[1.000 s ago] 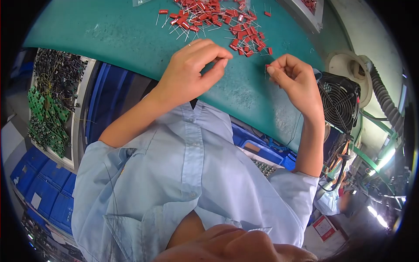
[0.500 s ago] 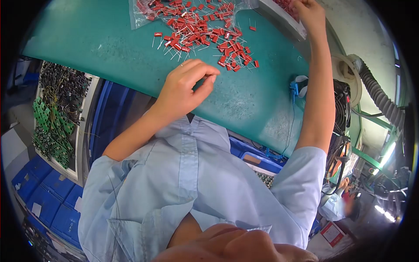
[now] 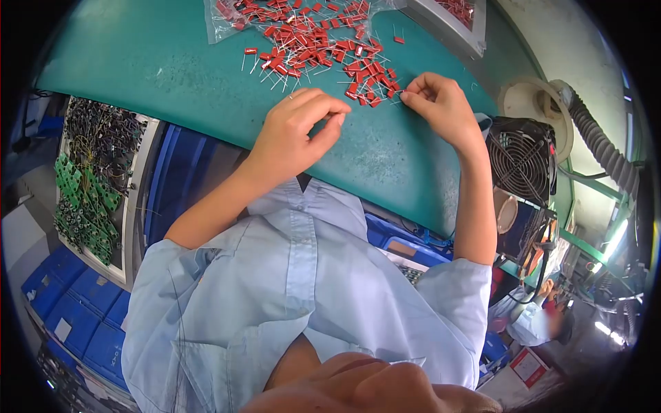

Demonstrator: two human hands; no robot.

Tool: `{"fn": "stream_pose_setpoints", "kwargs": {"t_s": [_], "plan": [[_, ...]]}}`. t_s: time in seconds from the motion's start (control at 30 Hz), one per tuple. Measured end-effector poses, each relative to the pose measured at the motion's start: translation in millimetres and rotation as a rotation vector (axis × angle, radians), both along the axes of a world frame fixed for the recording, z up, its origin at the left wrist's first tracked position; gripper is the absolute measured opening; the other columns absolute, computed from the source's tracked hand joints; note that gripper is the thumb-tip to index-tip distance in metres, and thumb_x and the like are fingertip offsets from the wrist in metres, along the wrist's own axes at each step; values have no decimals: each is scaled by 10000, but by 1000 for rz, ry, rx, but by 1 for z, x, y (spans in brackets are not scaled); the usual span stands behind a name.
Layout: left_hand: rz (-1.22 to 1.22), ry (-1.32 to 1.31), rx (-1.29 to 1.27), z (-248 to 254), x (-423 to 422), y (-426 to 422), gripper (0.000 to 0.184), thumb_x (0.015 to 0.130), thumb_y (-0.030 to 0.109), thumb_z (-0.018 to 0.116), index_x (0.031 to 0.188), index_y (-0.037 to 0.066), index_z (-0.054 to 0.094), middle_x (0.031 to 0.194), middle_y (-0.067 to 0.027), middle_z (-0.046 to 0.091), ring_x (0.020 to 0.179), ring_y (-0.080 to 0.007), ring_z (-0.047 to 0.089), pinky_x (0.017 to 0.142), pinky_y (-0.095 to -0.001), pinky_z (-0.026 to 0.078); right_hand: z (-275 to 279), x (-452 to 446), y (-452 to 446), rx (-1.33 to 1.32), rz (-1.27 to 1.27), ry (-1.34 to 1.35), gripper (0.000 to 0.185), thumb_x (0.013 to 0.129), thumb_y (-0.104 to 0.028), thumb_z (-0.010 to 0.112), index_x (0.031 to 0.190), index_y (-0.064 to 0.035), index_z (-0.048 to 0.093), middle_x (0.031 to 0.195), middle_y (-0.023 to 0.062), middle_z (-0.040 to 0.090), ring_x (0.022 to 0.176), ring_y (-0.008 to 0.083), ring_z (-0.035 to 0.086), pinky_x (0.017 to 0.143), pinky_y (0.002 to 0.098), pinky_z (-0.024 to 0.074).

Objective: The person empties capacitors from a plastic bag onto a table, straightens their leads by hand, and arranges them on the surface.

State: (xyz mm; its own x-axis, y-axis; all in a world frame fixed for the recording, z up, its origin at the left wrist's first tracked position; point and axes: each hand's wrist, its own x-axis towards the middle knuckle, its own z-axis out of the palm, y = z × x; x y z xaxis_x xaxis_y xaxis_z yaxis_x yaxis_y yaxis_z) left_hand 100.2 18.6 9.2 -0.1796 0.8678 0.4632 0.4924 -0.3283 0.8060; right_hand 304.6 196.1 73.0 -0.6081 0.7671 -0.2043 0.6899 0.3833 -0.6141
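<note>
Firstly, red parts (image 3: pixel 303 45), heaped on our mat (image 3: pixel 138 79); our right hand (image 3: pixel 443 110) at the heap's edge, fingertips close, grip unclear; our left hand (image 3: pixel 295 134) nearby, thumb and forefinger close, contact unclear; beyond, clear bag (image 3: pixel 219 31).
</note>
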Motion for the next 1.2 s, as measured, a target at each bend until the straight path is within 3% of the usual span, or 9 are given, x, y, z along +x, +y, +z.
{"fn": "stream_pose_setpoints", "kwargs": {"t_s": [0.33,0.47,0.5,0.63,0.73,0.97,1.2], "plan": [[6,-3,5,-3,1,-3,107,907,8,665,1000,4,717,922,-84,697,829,-185,672,739,-302,553,35,35,-16,-126,-4,207,128,931,-116,713,928,10,692,811,-1,670,759,47,565,656,236,446],[19,-58,17,-2,4,-1,75,894,64,686,957,26,699,857,-79,674,808,-240,650,703,-353,518,29,28,-49,-305,121,40,133,980,-130,672,941,-5,651,839,-50,609,762,39,516,673,223,422],[19,-55,19,-2,3,-1,75,895,65,686,958,27,698,856,-77,674,807,-238,648,700,-353,518,27,24,-58,-298,141,38,141,978,-129,666,935,2,634,797,-38,569,716,47,462,625,243,389],[22,-50,34,-6,3,-1,75,896,66,689,963,34,698,855,-71,672,794,-233,638,687,-351,516,18,15,-78,-142,105,-73,168,936,-133,646,887,26,624,750,150,617,648,236,539,627,380,440],[-2,6,-33,-1,0,-3,110,919,16,670,1016,9,722,933,-75,699,845,-169,678,768,-294,573,1,18,-85,71,157,44,151,941,-119,635,900,26,623,745,141,617,640,243,541,630,398,445],[-3,-4,-33,-3,0,-2,111,920,10,668,1017,13,722,937,-69,703,843,-166,677,760,-293,572,17,28,-82,-157,7,133,129,923,-66,705,978,38,655,843,95,699,796,157,649,768,315,525],[-12,-2,-32,-2,-1,-3,107,920,9,670,1014,11,722,937,-68,704,835,-161,674,758,-291,568,14,33,-82,-123,61,106,130,923,-66,691,984,50,693,865,112,722,760,189,656,750,325,538]]}}
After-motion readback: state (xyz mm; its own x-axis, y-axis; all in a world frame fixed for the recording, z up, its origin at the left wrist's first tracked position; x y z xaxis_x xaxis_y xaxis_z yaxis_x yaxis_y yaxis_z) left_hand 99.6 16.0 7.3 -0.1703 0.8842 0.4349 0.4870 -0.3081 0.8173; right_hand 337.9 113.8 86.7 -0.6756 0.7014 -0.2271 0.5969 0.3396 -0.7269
